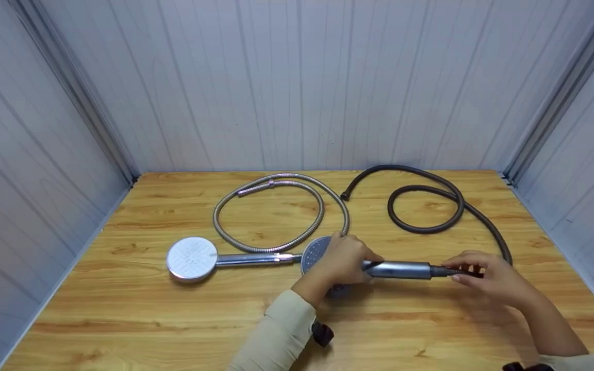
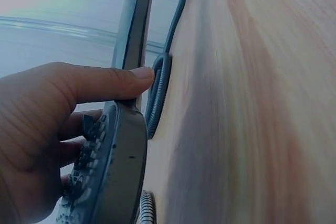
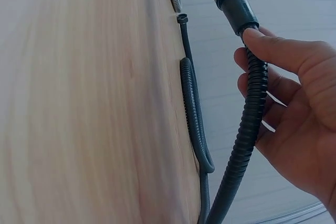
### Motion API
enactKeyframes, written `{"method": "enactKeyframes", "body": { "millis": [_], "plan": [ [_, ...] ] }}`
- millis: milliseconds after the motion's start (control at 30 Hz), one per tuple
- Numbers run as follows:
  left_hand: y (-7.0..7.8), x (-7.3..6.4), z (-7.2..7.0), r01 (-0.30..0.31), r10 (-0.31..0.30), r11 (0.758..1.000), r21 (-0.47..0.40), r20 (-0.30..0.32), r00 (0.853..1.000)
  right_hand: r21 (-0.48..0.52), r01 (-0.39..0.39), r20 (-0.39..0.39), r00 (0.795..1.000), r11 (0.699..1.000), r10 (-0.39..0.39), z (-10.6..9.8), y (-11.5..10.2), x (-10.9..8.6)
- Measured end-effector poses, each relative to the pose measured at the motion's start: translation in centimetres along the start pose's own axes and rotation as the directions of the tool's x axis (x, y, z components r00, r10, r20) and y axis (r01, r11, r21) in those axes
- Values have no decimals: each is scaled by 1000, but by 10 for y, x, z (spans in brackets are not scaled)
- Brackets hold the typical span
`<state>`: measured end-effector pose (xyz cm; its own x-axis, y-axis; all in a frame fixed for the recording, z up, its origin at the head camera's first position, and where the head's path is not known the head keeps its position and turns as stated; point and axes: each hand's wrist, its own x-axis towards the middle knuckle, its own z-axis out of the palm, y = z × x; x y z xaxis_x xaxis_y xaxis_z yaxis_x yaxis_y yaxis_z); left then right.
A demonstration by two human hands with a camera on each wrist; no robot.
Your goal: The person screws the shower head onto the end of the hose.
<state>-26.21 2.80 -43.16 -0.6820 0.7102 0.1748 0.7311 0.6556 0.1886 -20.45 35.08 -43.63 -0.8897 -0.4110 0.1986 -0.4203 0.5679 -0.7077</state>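
My left hand grips a dark grey shower head around its neck, thumb across the handle and fingers against the nozzle face, as the left wrist view shows. The handle points right, where a black ribbed shower hose meets its end at a dark connector. Thumb and fingers of my right hand pinch the hose just below that connector. From there the hose runs back and loops on the table, its free end nut lying toward the middle.
Left of my hands lies a chrome shower head with a white face. A silver metal hose coils behind it, its loose end inside the loop. The wooden table is bounded by white panel walls at the back and sides.
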Motion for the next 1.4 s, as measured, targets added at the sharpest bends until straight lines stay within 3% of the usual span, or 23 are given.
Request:
{"method": "enactKeyframes", "body": {
  "millis": [300,600,900,1400],
  "plan": [
    [3,10,-1,-19,19,1000,-7,29,999,-4,22,27,999,1000,-22,-8,6,-2],
    [3,25,0,-2,4,999,-36,72,997,-23,-16,43,999,1000,17,-15,13,-2],
    [7,39,-3,-27,23,999,36,98,995,-24,-23,27,999,999,23,-18,21,-3],
    [13,60,4,-4,-6,997,80,117,993,-84,-123,4,992,989,124,-28,27,-2]
  ]
}}
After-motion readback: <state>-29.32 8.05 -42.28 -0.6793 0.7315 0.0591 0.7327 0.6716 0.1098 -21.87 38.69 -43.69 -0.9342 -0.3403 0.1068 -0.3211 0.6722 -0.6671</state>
